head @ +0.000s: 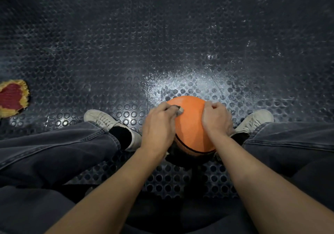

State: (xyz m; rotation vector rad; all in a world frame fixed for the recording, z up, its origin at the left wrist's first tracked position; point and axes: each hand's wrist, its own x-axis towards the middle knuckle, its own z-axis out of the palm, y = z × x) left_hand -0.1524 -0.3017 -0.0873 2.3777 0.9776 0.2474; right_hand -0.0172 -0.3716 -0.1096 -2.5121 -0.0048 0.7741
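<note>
Head camera: we look straight down at an orange basketball (191, 123) sitting on the black studded floor (126, 52), between our two pale shoes, the left shoe (101, 119) and the right shoe (256, 119). Our left grip (159, 123) lies over the ball's upper left side, fingers closed round a small pale piece (179, 109) and holding it against the orange skin. The piece is blurred, and we cannot tell what it is. Our right grip (216, 117) rests on the ball's upper right side, fingers curled under against it; whether it has hold of anything we cannot tell. A black seam (189, 147) curves across the near side of the ball. A whitish speckled patch (180, 81) lies on the floor just beyond the ball. Dark jeans (54, 148) cover our legs on both sides. Well apart, at the left edge, lies a red and yellow fringed cloth (12, 98).
</note>
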